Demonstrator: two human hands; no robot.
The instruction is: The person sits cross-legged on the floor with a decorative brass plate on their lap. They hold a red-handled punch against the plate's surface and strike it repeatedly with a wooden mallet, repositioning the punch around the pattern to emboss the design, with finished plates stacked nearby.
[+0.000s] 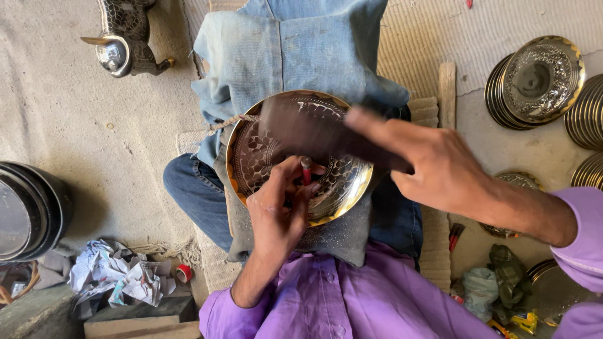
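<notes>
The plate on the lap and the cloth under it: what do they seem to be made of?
The plate looks like brass: golden polished rim, shiny face with a hammered scale pattern. The cloth looks like denim: faded blue, woven, with seams. The left hand holds a thin punch on the plate; it seems metal with a reddish top, but is too small to tell.

The person wears a purple button-up shirt (342, 304) with long sleeves pushed up the forearms, blue jeans (191, 188), and both hands bare.
</notes>
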